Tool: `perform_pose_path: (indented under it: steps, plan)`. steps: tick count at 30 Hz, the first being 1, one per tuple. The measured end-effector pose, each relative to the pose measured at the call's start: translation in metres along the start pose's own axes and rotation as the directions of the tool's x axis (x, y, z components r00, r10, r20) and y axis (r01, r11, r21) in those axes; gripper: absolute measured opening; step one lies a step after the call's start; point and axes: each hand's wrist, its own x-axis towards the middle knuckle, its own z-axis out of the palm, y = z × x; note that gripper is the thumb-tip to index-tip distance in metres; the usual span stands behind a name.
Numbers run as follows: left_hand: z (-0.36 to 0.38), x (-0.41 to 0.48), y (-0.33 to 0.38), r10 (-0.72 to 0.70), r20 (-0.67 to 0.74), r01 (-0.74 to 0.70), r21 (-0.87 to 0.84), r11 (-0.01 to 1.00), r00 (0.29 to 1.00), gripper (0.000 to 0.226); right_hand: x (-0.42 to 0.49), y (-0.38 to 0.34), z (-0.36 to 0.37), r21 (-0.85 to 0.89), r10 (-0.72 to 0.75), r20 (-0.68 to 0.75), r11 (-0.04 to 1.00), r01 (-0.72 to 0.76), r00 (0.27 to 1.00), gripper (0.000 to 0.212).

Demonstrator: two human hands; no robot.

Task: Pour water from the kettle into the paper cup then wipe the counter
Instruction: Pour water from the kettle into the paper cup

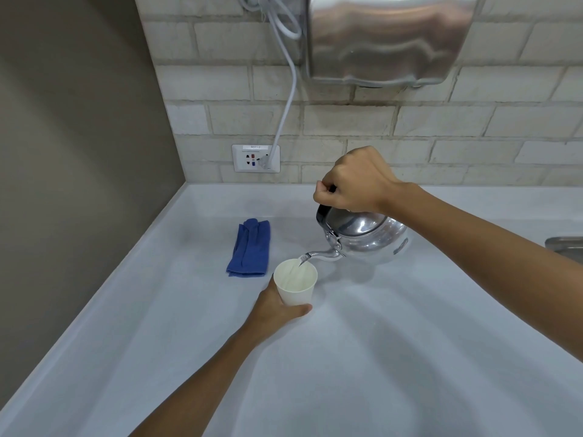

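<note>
A shiny steel kettle point(367, 238) hangs tilted to the left above the white counter point(378, 357). My right hand point(356, 181) is closed around its black handle from above. Water runs from the spout tip into a white paper cup point(295, 282), which stands just below and left of the spout. My left hand point(273, 310) wraps the cup's lower part from the near side. A folded blue cloth point(250, 247) lies flat on the counter to the left of the cup, untouched.
A brick-tiled wall runs behind the counter, with a socket plate point(255, 158) and a white cord point(285, 111) plugged in. A steel hand dryer point(386, 39) hangs above. A grey side wall closes the left. A metal sink edge point(566, 244) shows at far right.
</note>
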Motion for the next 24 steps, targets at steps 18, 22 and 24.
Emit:
perform_pose_path:
  steps: [18, 22, 24]
  plan:
    - [-0.0007, -0.0015, 0.0036, -0.005, 0.014, 0.005, -0.010, 1.000, 1.000, 0.076, 0.0026, 0.0004, -0.0013, 0.001, -0.023, 0.030, 1.000, 0.023, 0.999, 0.038]
    - [-0.0005, -0.0028, 0.0034, -0.009, 0.001, 0.009, -0.006, 1.000, 1.000, 0.070, 0.0028, -0.0018, -0.0001, -0.008, -0.029, 0.041, 1.000, 0.029, 0.999, 0.037]
    - [-0.0003, -0.0032, 0.0033, -0.008, -0.008, 0.008, -0.006, 1.000, 1.000, 0.072, 0.0025, -0.0025, -0.0001, -0.011, -0.035, 0.039, 0.999, 0.035, 0.999, 0.036]
